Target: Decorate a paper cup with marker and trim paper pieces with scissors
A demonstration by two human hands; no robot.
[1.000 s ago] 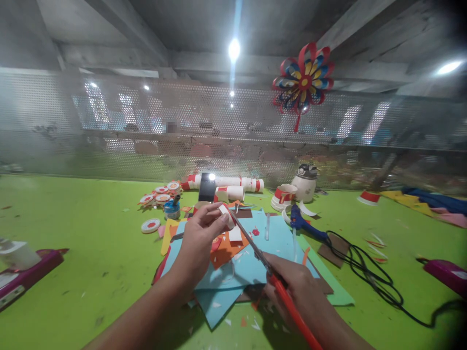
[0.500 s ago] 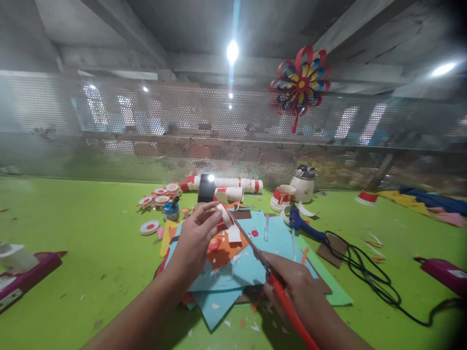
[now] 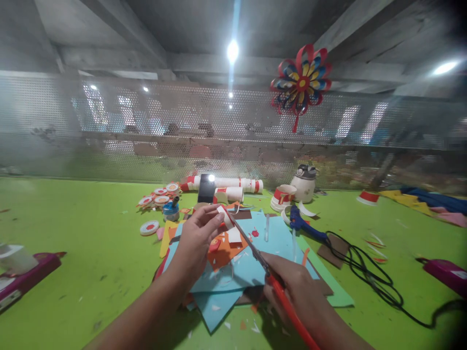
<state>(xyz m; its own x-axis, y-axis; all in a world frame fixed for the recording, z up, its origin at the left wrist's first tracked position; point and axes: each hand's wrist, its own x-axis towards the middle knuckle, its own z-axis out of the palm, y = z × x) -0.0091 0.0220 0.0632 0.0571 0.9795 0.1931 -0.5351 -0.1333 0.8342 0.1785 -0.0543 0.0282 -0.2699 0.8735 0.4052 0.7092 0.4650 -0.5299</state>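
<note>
My left hand [image 3: 195,236] pinches a small white piece with a red edge [image 3: 226,218], which looks like part of a cut paper cup. Red-handled scissors [image 3: 251,245] are in my right hand [image 3: 292,274], their blades pointing up and left with the tips at the edge of that piece. I cannot tell whether the blades are closed on it. Below both hands lie light blue sheets [image 3: 248,277] and an orange sheet [image 3: 229,255], scattered with scraps.
A blue glue gun [image 3: 299,221] with a coiled black cord [image 3: 359,262] lies to the right. Behind are a cut red-and-white cup [image 3: 284,195], a white jug [image 3: 303,187], a white tube [image 3: 233,183] and several round badges [image 3: 149,227]. Purple power strips [image 3: 445,276] sit at both sides.
The white piece has turned slightly in my left fingers and its red edge faces a little differently. The scissors and my right hand stay almost in place.
</note>
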